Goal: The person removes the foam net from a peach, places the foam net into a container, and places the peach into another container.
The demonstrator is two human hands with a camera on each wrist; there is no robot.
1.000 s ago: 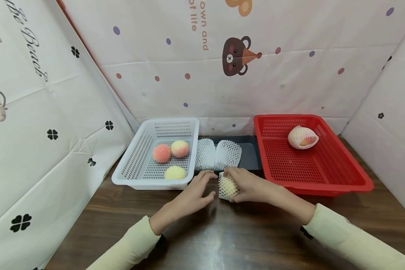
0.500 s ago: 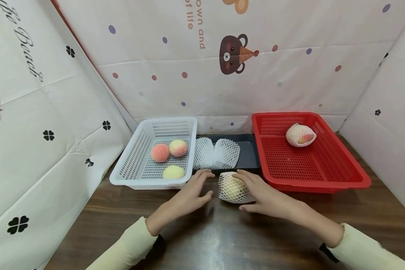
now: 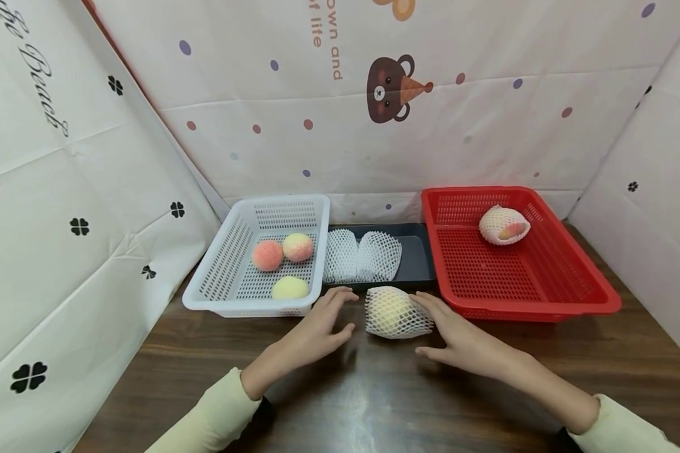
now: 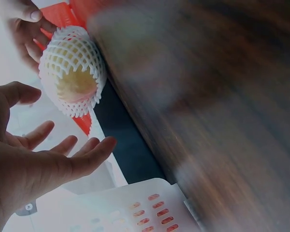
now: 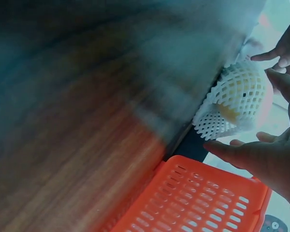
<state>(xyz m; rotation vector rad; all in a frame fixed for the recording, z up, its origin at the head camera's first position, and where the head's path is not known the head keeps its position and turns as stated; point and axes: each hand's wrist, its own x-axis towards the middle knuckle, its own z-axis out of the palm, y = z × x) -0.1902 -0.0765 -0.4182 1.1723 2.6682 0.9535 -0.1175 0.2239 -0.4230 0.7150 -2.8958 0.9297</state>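
A yellowish peach in a white foam net sleeve [image 3: 395,314] lies on the wooden table between both hands. My left hand [image 3: 316,328] is to its left, fingers spread and apart from it. On the other side, my right hand [image 3: 459,335] has its fingertips right at the sleeve's right end, with the thumb held away. The left wrist view shows bare yellow-pink peach skin [image 4: 77,86] through one opening of the net. In the right wrist view the mesh sleeve [image 5: 239,94] sits between the right thumb and fingers, which are not closed round it.
A white basket [image 3: 218,301] at left holds three peaches, two pinkish and one pale yellow. The dark tray [image 3: 416,251] behind the hands bears two flat foam nets [image 3: 378,258]. At right, a red basket [image 3: 476,277] contains a net-wrapped peach [image 3: 503,225].
My right hand has loosened from the netted peach and drawn back to the right, so more of the sleeve shows. The left hand has stayed nearly still. The head view has shifted slightly.
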